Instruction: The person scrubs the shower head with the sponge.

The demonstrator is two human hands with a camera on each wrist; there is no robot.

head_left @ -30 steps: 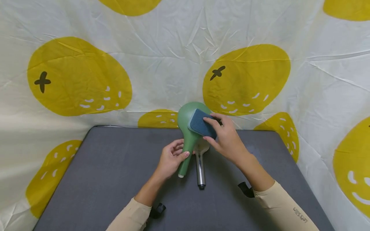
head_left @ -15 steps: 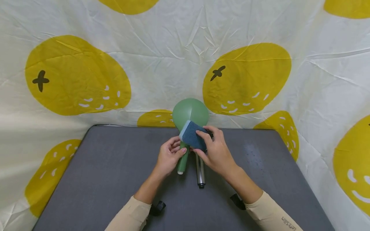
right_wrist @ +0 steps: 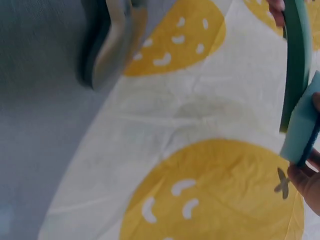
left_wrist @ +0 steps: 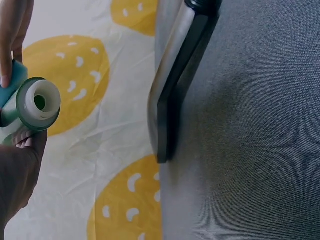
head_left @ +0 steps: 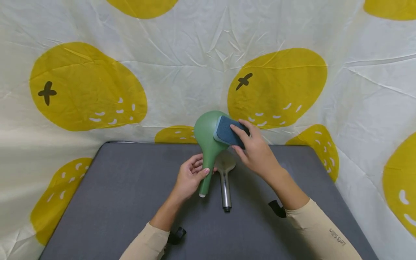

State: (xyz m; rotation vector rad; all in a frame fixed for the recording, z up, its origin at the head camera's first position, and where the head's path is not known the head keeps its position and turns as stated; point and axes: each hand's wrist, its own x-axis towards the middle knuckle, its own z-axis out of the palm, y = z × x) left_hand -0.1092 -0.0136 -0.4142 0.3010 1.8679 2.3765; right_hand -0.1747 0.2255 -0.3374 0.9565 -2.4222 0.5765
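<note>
My left hand (head_left: 190, 177) grips the handle of a green shower head (head_left: 208, 133), held up above the table with its round head uppermost. In the left wrist view the white hollow end of that green shower head (left_wrist: 42, 102) faces the camera. Between thumb and fingers, my right hand (head_left: 256, 151) pinches a sponge (head_left: 229, 131), dark blue on one face and light blue on the other. The light face rests against the right side of the round head; the right wrist view shows the sponge (right_wrist: 302, 125) beside the green edge. A silver shower head (head_left: 225, 184) lies on the table below.
The dark grey table (head_left: 130, 187) spreads under both arms. A white cloth (head_left: 182, 90) with large yellow shapes hangs behind and at the sides. Black straps (head_left: 177, 235) sit at the wrists.
The sponge went down over the green shower head to the top of its handle, then back up and right to the round head. My left hand has barely moved.
</note>
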